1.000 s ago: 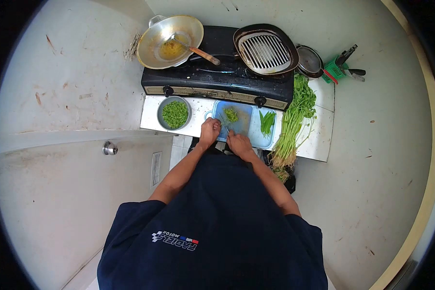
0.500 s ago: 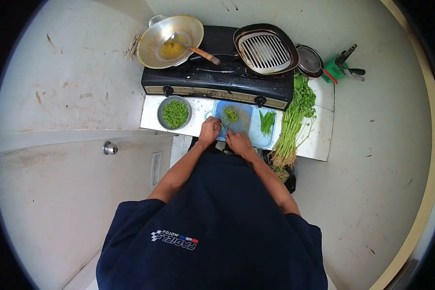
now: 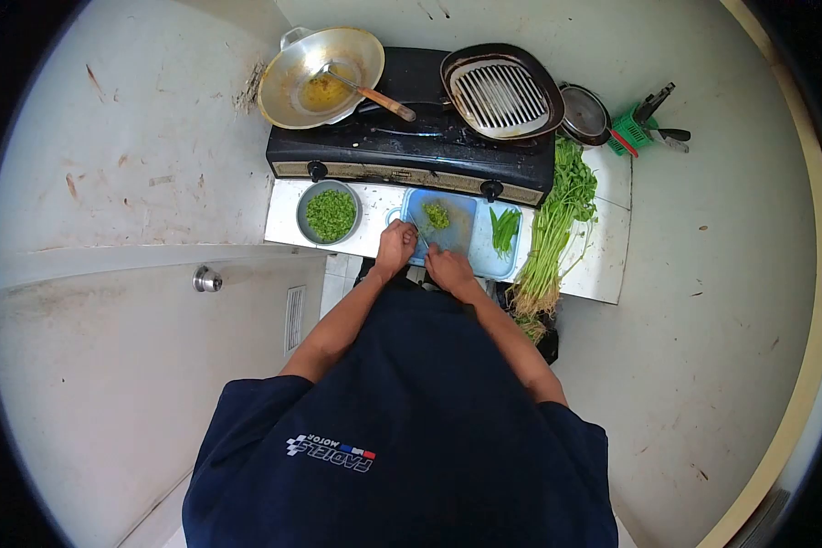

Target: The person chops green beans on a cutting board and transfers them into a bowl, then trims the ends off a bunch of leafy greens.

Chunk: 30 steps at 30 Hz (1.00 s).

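My right hand [image 3: 449, 269] is closed round the handle of a knife [image 3: 419, 231], whose thin blade points up and left over a blue cutting board [image 3: 466, 262]. Close beside the blade, at the board's left edge, my left hand [image 3: 396, 245] has its fingers curled together; whatever they hold is hidden. A small heap of chopped green pieces [image 3: 437, 216] lies on the board beyond the blade. Farther right on the board rest several long green strips [image 3: 503, 230], perhaps beans or chillies. Left of my hands stands a grey bowl [image 3: 302, 226] full of finely chopped greens [image 3: 331, 216].
Behind the board is a black two-burner stove [image 3: 411, 146] bearing a wok [image 3: 279, 96] with a wooden-handled ladle [image 3: 388, 103], and a grill pan [image 3: 546, 114]. Rooted leafy stalks [image 3: 550, 237] lie at the right. Beyond are a small pan [image 3: 584, 114] and a green utensil basket [image 3: 632, 132].
My right hand and the knife have shifted very slightly left, towards my left hand. The rest looks the same.
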Tool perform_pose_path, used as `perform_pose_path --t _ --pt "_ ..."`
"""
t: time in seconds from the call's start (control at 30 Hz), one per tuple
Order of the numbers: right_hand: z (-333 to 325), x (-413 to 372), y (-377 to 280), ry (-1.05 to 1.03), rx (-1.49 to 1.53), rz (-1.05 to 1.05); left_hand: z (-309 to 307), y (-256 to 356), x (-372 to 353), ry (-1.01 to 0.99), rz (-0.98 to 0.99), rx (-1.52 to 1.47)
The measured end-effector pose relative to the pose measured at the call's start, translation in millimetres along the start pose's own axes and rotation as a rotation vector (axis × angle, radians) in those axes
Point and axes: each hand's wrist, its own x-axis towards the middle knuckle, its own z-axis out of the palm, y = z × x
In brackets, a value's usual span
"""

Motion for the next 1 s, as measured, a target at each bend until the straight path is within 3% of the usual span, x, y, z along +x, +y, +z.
perform_pose_path --t 1.0 --pt "0 4 7 -0.016 0.055 -0.011 3 -5 -1 -0.034 -0.063 -0.021"
